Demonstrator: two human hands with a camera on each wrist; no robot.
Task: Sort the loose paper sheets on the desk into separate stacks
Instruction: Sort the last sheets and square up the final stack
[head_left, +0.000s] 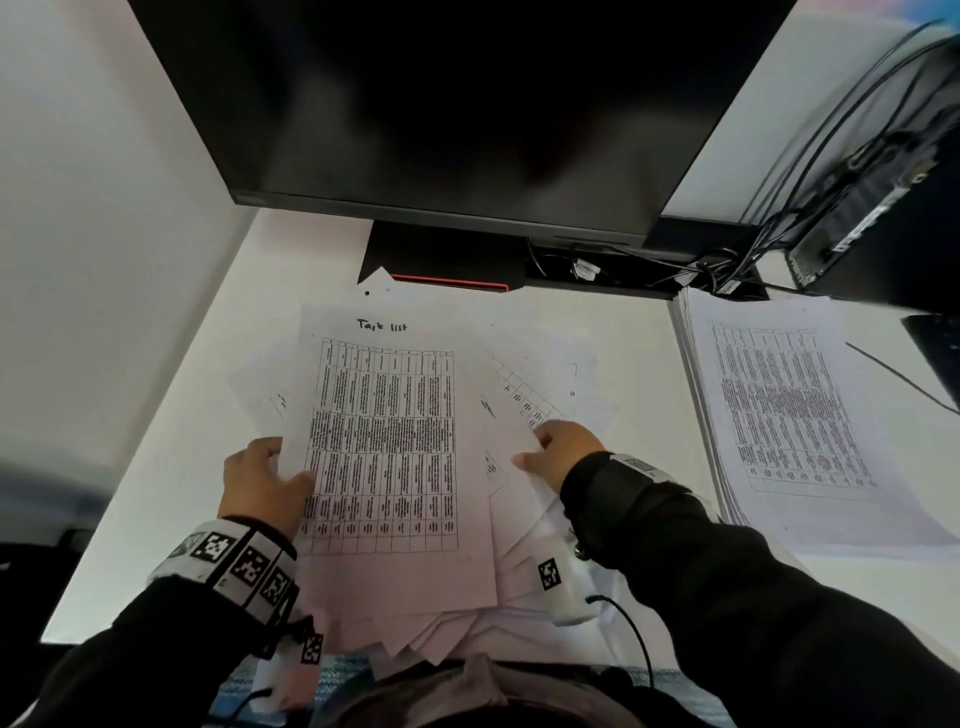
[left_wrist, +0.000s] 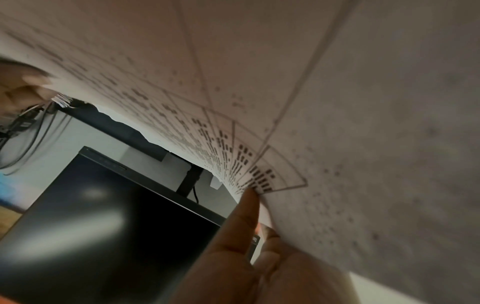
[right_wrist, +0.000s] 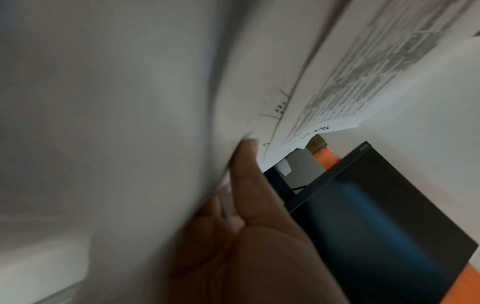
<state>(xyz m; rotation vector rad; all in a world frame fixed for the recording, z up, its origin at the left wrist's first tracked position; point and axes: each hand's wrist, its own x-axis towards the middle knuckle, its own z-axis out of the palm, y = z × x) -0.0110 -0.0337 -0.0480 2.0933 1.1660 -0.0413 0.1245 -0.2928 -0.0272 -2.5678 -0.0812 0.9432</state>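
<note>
A: What's going on w/ the papers?

B: Person's got the loose sheets (head_left: 410, 603) fanned in a messy bundle at lower centre of the head view, near edge of the table (head_left: 613, 322). On top sits the "Task list" sheet (head_left: 387, 441), a dense printed grid. Left hand (head_left: 262, 480) has it by its left edge, thumb on top, fingers (left_wrist: 246, 207) curled under, so clamped on that page.

A: And the right?

B: Right hand (head_left: 563, 449) is mid-frame, just right of that page, on the sheets underneath. Thumb lies on top; wrist view is blurry, but a finger (right_wrist: 245, 162) lies along the paper edge, so I'd say it's pinching those lower sheets.

A: Any stack started?

B: Yep, a thick, squared-up stack (head_left: 789, 410) at centre right of the frame, well apart from the bundle, same sort of grid on top. Monitor (head_left: 467, 104) fills the top of the frame, cables (head_left: 737, 260) upper right.

A: So which step?

B: Looks like peeling the top page off the bundle, mid-sort, plenty left. Next prob needs the page freed w/o dragging the ones beneath, then carried to whichever stack matches. It resembles the right-hand one, tho I can't read the print to be sure.
</note>
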